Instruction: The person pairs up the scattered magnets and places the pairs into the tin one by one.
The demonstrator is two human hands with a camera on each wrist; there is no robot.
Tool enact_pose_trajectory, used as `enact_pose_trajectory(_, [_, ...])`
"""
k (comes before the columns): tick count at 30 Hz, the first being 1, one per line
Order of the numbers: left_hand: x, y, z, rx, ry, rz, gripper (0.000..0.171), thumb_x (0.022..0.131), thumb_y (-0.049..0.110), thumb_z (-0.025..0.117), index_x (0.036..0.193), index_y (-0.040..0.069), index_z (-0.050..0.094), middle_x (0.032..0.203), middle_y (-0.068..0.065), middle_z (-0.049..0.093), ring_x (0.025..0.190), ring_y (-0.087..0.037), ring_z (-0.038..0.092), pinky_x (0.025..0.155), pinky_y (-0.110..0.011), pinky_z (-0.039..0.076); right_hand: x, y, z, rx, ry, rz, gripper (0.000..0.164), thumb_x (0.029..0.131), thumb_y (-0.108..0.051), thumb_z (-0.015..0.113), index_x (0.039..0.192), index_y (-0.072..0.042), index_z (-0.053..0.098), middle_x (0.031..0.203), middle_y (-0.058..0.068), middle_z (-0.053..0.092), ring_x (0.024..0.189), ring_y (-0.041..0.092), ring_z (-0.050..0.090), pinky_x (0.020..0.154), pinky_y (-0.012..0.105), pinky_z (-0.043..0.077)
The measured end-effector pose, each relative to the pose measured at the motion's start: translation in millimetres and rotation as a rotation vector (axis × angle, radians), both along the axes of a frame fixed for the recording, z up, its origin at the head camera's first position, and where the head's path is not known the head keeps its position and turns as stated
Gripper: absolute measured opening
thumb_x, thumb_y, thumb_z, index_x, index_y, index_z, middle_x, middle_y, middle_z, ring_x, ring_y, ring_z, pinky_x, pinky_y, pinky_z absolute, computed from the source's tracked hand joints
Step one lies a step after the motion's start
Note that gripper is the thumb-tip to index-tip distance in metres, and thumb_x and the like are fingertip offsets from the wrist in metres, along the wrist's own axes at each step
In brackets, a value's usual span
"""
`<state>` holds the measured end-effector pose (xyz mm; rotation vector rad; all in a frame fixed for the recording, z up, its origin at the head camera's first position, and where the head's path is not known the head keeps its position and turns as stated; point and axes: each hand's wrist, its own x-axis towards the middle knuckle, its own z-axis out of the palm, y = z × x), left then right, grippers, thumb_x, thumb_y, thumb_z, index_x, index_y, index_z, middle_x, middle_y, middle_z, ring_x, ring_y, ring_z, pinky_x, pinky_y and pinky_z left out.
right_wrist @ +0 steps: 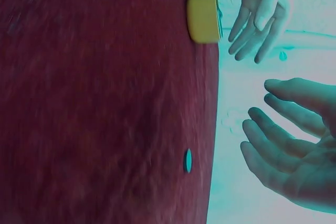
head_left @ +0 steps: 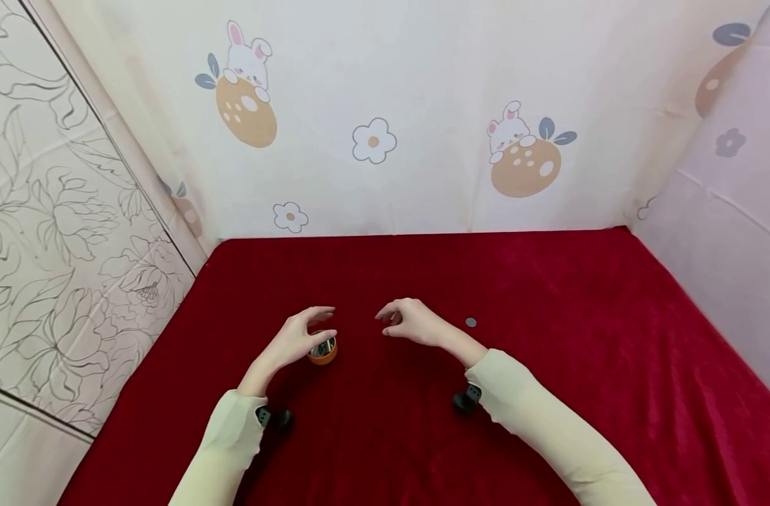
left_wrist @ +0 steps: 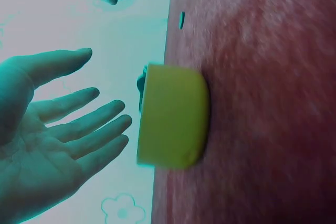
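A small round orange container (head_left: 323, 359) stands upright on the red cloth, with dark, shiny contents showing at its mouth. Over its rim hovers my left hand (head_left: 299, 338), fingers spread and loosely bent, holding nothing. The left wrist view has the container (left_wrist: 173, 116) just beyond the left fingertips, which are apart from it. My right hand (head_left: 418, 325) is raised above the cloth to the right, its fingers relaxed and nothing in them. A small flat grey disc (head_left: 470, 322) lies on the cloth beyond the right wrist; it appears thin and edge-on in the right wrist view.
Red velvety cloth (head_left: 549, 295) covers the table. A pale curtain (head_left: 435, 84) printed with rabbits and flowers rises behind it, and a flower-patterned panel (head_left: 62, 211) borders the left. Dark wrist cameras sit below both cuffs, the right camera (head_left: 467, 399) close over the cloth.
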<state>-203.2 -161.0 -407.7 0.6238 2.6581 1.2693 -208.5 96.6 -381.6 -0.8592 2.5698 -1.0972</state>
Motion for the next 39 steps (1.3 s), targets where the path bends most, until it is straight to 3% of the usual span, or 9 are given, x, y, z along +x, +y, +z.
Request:
enact_pose_trajectory(17, [-17.8, 41, 6.7, -0.001, 0.012, -0.058, 0.042, 0.084, 0.018, 0.061, 0.122, 0.004, 0.05, 0.121, -0.011, 0.052, 0.11, -0.026, 0.05, 0.089, -0.042, 0.041, -3.8, 58, 1.6, 0.025, 0.009, -0.099, 0.03, 0.081, -0.006, 0.061, 0.109, 0.004, 0.059, 0.103, 0.018, 0.059, 0.083, 0.022, 0.057, 0.066, 0.026, 0.046])
enact_pose_trajectory(24, [-23.1, 57, 4.0, -0.022, 0.023, -0.091, 0.041, 0.085, 0.017, 0.06, 0.121, 0.003, 0.051, 0.119, -0.011, 0.053, 0.108, -0.025, 0.05, 0.088, -0.039, 0.042, -9.0, 82, -2.2, 0.034, 0.03, -0.139, 0.031, 0.08, -0.006, 0.061, 0.109, 0.006, 0.058, 0.103, 0.02, 0.059, 0.084, 0.024, 0.057, 0.066, 0.029, 0.047])
enact_pose_trajectory(33, [-32.9, 76, -2.4, -0.035, 0.026, -0.14, 0.039, 0.085, 0.015, 0.059, 0.12, 0.0, 0.052, 0.118, -0.014, 0.054, 0.106, -0.025, 0.051, 0.088, -0.039, 0.041, -14.7, 111, -12.0, 0.037, -0.063, -0.193, 0.034, 0.081, -0.004, 0.059, 0.112, 0.01, 0.054, 0.091, 0.02, 0.061, 0.061, 0.027, 0.057, 0.054, 0.028, 0.045])
enact_pose_trajectory(36, [-36.3, 80, -5.4, -0.043, 0.016, -0.144, 0.039, 0.085, 0.015, 0.06, 0.12, 0.0, 0.052, 0.117, -0.014, 0.054, 0.105, -0.025, 0.052, 0.088, -0.038, 0.042, -16.4, 118, -15.7, 0.047, -0.049, -0.184, 0.033, 0.08, -0.002, 0.06, 0.11, 0.011, 0.055, 0.086, 0.017, 0.062, 0.063, 0.024, 0.059, 0.057, 0.027, 0.046])
enact_pose_trajectory(39, [-39.8, 84, -7.1, -0.05, 0.0, -0.149, 0.039, 0.085, 0.015, 0.06, 0.12, 0.0, 0.052, 0.117, -0.015, 0.054, 0.105, -0.025, 0.052, 0.087, -0.038, 0.043, -17.4, 123, -18.3, 0.068, -0.036, -0.169, 0.032, 0.079, -0.001, 0.061, 0.108, 0.012, 0.056, 0.093, 0.021, 0.061, 0.07, 0.024, 0.061, 0.06, 0.028, 0.047])
